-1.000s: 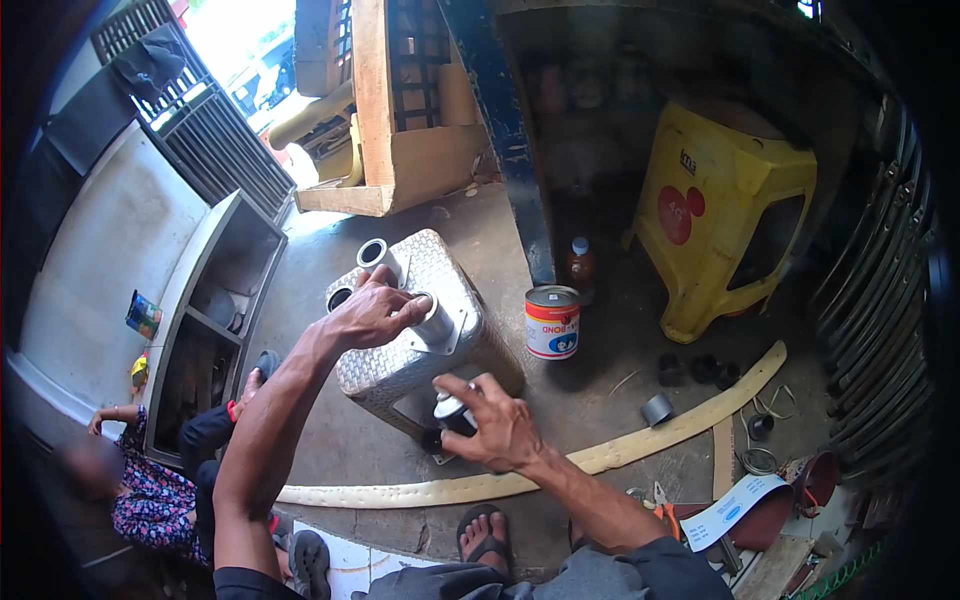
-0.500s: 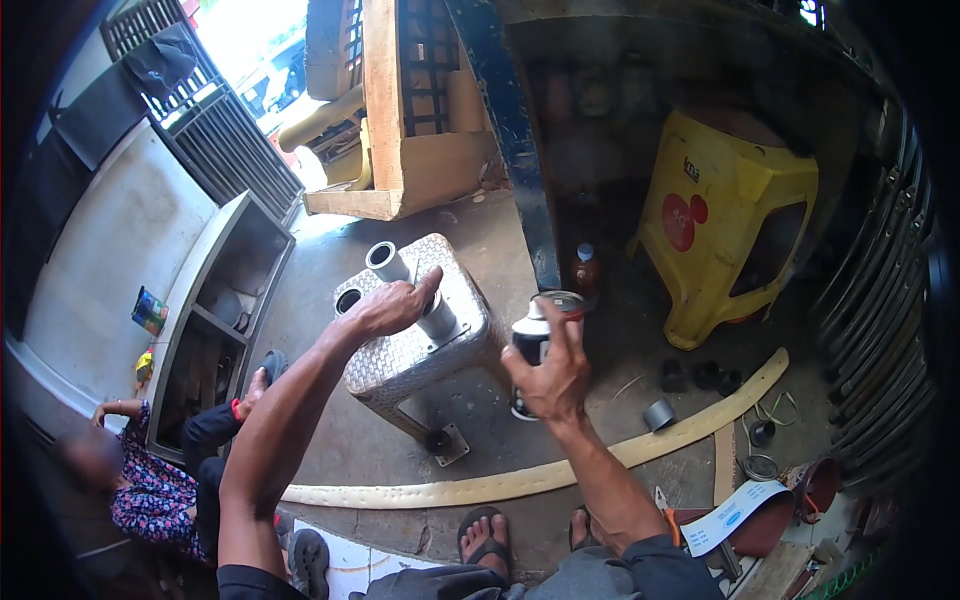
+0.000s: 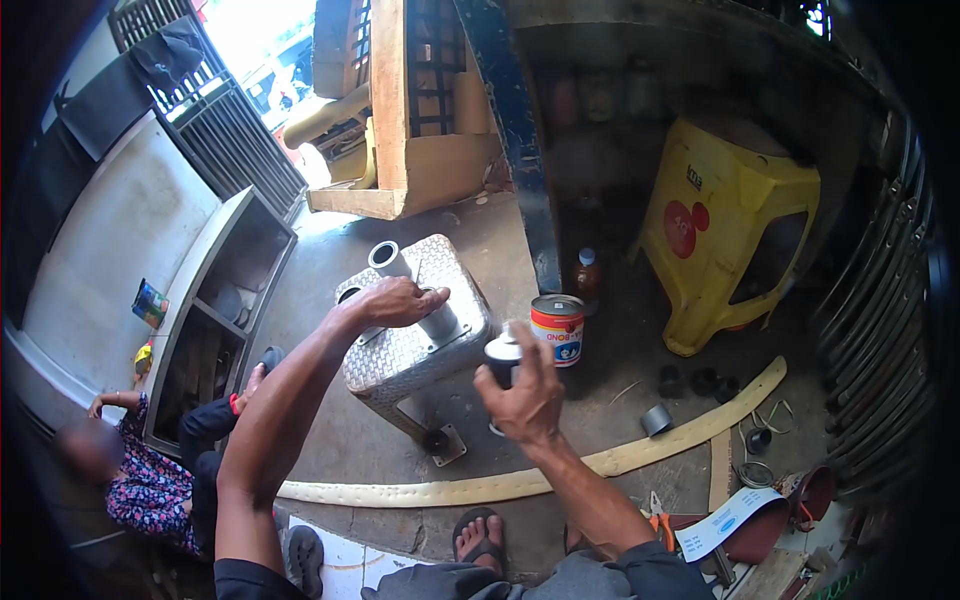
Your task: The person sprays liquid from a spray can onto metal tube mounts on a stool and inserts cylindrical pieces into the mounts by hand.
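My right hand (image 3: 525, 393) is wrapped round a dark spray can (image 3: 503, 362) with a white top, held upright to the right of a silver stool. The silver stool (image 3: 400, 365) has a woven-pattern top and carries several grey metal tubes. My left hand (image 3: 398, 302) lies over one flanged tube (image 3: 440, 325), its fingers bent at the tube's upper end. Another tube (image 3: 388, 258) stands behind my left hand, and one more is partly hidden by it. A further flanged piece (image 3: 448, 445) is on the floor by the stool's leg.
A red and white tin (image 3: 557, 330) and a bottle (image 3: 587, 278) stand right of the stool. Beyond is a yellow stool (image 3: 725, 220). A long cream strip (image 3: 420, 494) curves across the floor. Pliers (image 3: 657, 520) lie at lower right. A person (image 3: 150, 490) sits at left.
The spray can in my right hand went from the stool's front edge out to the right, then slightly back left. My left hand stays at the flanged tube.
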`<state>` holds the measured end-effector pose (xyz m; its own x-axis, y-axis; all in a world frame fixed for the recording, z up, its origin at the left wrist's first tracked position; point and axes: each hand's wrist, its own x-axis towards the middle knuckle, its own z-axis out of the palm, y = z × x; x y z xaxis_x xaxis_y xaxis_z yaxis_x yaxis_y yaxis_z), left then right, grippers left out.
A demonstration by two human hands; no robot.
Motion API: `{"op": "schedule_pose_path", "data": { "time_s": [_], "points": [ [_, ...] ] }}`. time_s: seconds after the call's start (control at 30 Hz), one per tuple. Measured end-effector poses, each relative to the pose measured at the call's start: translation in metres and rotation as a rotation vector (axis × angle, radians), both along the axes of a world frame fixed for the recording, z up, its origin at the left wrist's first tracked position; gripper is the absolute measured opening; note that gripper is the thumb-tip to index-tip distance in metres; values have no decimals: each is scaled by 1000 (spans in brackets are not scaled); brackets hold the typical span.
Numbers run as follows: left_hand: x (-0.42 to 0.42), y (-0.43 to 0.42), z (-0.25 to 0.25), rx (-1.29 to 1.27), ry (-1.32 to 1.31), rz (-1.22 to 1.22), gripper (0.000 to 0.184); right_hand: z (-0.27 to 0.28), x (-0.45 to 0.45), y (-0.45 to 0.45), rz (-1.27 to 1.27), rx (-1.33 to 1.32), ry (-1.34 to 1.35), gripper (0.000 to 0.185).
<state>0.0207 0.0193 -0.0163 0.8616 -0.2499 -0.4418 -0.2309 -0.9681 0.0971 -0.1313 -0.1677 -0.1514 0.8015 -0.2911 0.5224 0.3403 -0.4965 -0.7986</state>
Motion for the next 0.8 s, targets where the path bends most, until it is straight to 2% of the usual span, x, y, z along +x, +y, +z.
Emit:
{"op": "schedule_pose_path", "data": {
  "time_s": [0.03, 0.17, 0.23, 0.3, 0.37, 0.47, 0.53, 0.6, 0.77, 0.8],
  "points": [
    [0, -1, -4, -4, -1, -3, 99, 3, 1, -10, -71, 34, -40, 72],
    [-2, -26, -3, 43, -9, 71, 103, 4, -2, -30, -74, 30, -6, 75],
    [-7, -34, -4, -168, -53, 197, 100, 2, 0, -34, -78, 29, 32, 75],
    [-7, -38, -6, -213, 23, 345, 99, -3, 6, -36, -114, 22, 48, 76],
    [-4, -31, -14, -294, 7, 354, 99, -3, 9, -33, -115, 29, 36, 76],
    [16, -8, -16, -173, -135, 220, 95, -6, 6, -11, -40, -37, -13, 70],
    [14, -7, -2, -131, -187, 280, 88, 1, -16, 19, 118, -125, -21, 68],
    [16, -3, 8, -160, -188, 253, 82, -5, -31, 50, 313, -124, -8, 75],
    [8, 0, 25, -262, -204, 317, 79, 4, -31, 56, 423, -156, -71, 77],
    [4, -3, 28, -154, -242, 292, 73, 1, -25, 50, 349, -156, -2, 77]
  ]
}}
